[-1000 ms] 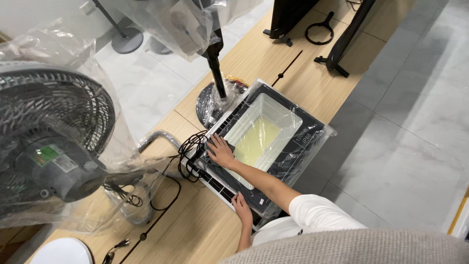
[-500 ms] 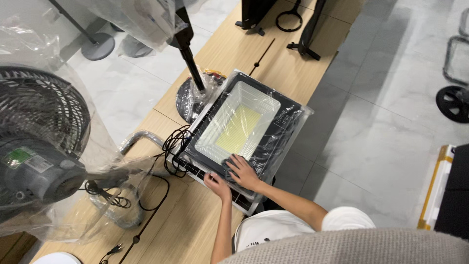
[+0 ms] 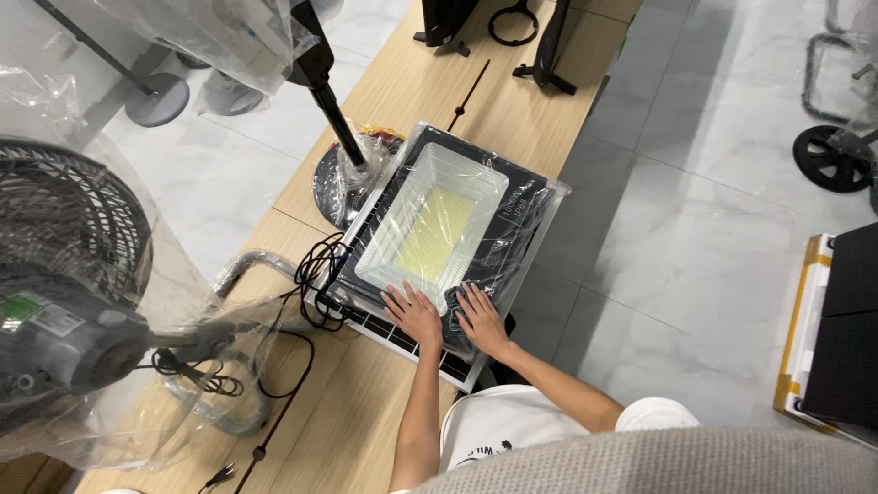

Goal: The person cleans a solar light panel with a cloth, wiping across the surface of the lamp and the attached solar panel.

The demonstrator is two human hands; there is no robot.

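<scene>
A black-framed floodlight (image 3: 512,215) with a yellow LED panel lies wrapped in clear plastic on the wooden table (image 3: 512,119). It rests on a solar panel (image 3: 395,337) whose near edge sticks out. My left hand (image 3: 413,313) lies flat, fingers apart, on the lamp's near edge. Beside it, my right hand (image 3: 482,318) presses a dark cloth (image 3: 457,322) onto the lamp's near right corner.
A plastic-wrapped grey fan (image 3: 64,302) stands at the left. Black cables (image 3: 311,279) coil beside the lamp. A black pole on a wrapped round base (image 3: 334,187) stands behind it. Black stands (image 3: 549,55) sit at the table's far end. A wheel (image 3: 828,160) and a dark box (image 3: 837,329) are on the tiled floor.
My right hand has slid the cloth from the lamp's left side to its near right corner. My left hand has moved off the solar panel's edge onto the lamp.
</scene>
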